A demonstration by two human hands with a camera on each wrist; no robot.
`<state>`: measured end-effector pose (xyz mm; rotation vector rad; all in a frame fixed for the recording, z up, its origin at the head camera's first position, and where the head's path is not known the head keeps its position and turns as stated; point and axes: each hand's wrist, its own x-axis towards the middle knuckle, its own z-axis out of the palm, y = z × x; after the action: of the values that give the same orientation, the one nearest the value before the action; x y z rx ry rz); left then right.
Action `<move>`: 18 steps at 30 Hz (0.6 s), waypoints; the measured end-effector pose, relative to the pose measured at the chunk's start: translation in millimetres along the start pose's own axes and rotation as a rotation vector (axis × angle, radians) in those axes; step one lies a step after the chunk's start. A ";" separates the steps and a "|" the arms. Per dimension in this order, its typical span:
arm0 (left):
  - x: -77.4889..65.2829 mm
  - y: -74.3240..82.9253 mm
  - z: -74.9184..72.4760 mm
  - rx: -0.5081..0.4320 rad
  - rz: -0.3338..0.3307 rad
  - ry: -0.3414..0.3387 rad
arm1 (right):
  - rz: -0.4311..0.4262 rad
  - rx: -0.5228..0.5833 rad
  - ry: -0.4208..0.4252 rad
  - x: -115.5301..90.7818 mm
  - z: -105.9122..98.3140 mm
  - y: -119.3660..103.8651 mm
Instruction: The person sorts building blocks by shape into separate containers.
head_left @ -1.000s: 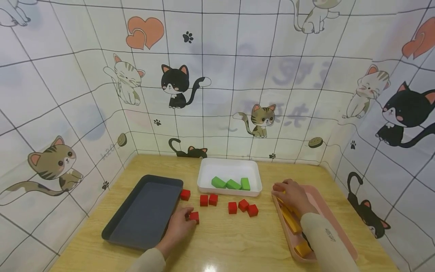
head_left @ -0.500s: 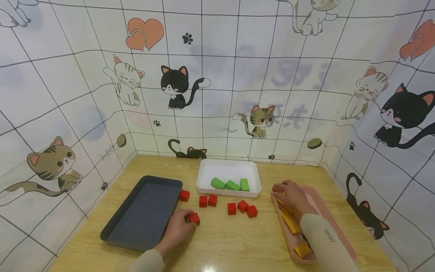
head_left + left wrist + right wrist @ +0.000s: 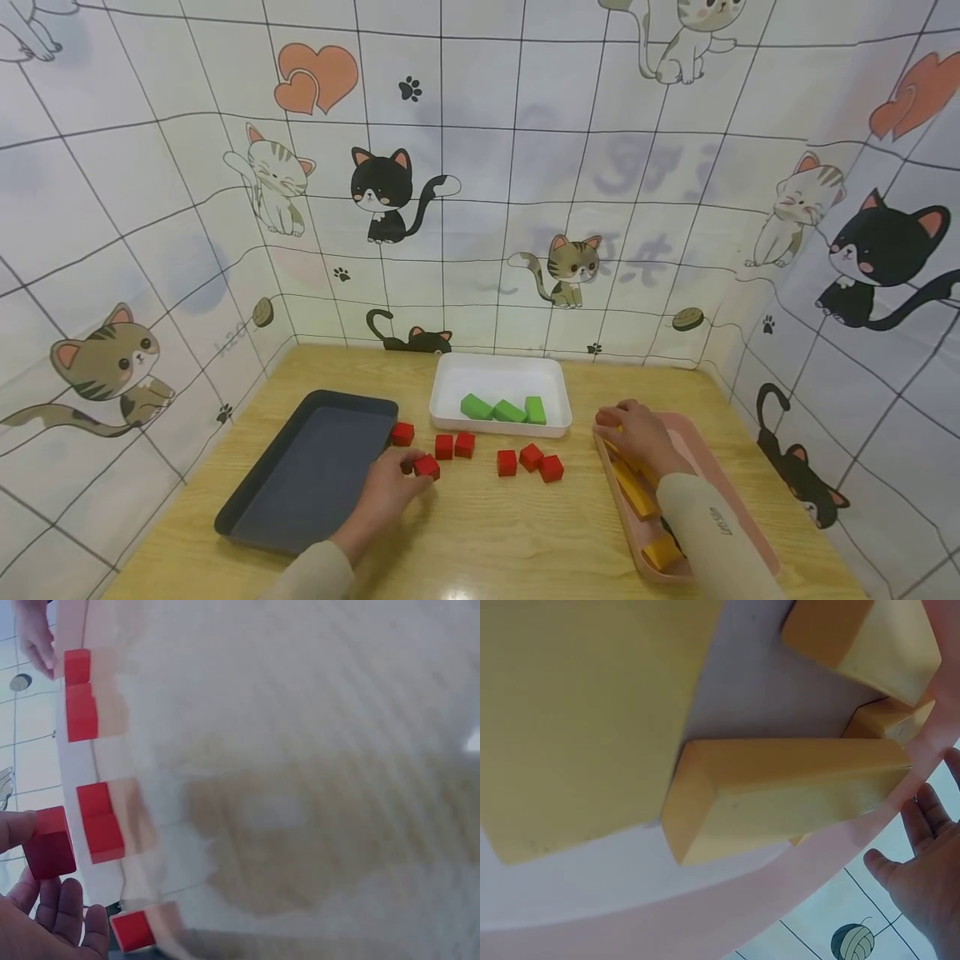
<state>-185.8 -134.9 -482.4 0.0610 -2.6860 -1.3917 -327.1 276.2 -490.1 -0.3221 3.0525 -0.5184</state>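
In the head view my left hand [image 3: 382, 496] pinches a red cube [image 3: 427, 467] between thumb and fingers, above the table beside the dark grey tray [image 3: 311, 475]. The left wrist view shows the same cube [image 3: 51, 844] held off the surface, with the other fingers loosely bent below it. My right hand [image 3: 643, 433] lies over the far-left end of the pink tray [image 3: 712, 467], which contains several yellow blocks [image 3: 636, 493]. Seen from the right wrist, that hand [image 3: 922, 877] has its fingers relaxed near the tray's rim, with no block between them.
Several other red cubes [image 3: 507, 462] lie across the middle of the wooden table [image 3: 517, 542]. Behind them stands a white tray [image 3: 498, 375] holding three green blocks [image 3: 510, 412]. A cat-patterned covering [image 3: 480, 183] encloses the back and both sides.
My left hand has taken the red cube up off the table and moved slightly away from me with it. The right hand stays at the pink tray. The head view has shifted slightly.
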 end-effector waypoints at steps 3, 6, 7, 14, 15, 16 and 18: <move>3.5 0.9 -6.8 -0.015 -0.025 0.023 | -0.021 -0.016 0.007 0.2 -0.3 -0.8; 8.7 -0.1 -14.8 -0.014 -0.044 0.038 | -0.039 -0.022 0.011 -0.2 -1.4 -1.3; 10.3 -0.5 -17.9 -0.012 -0.052 0.043 | -0.040 -0.021 0.012 -0.3 -1.8 -1.7; 21.3 -5.5 -44.7 0.028 -0.024 0.096 | -0.061 -0.027 0.027 -0.3 -1.3 -2.0; 23.6 -7.1 -48.3 0.036 -0.023 0.102 | -0.065 -0.031 0.029 -0.3 -1.4 -1.7; 25.8 -9.2 -51.6 0.040 -0.027 0.109 | -0.064 -0.032 0.031 -0.3 -1.3 -1.2; 30.1 -12.8 -57.9 0.051 -0.032 0.117 | -0.063 -0.035 0.037 -1.0 -1.3 -0.9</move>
<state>-208.9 -192.0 -457.2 0.1856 -2.6350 -1.2856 -326.1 276.0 -488.6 -0.4162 3.0994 -0.4796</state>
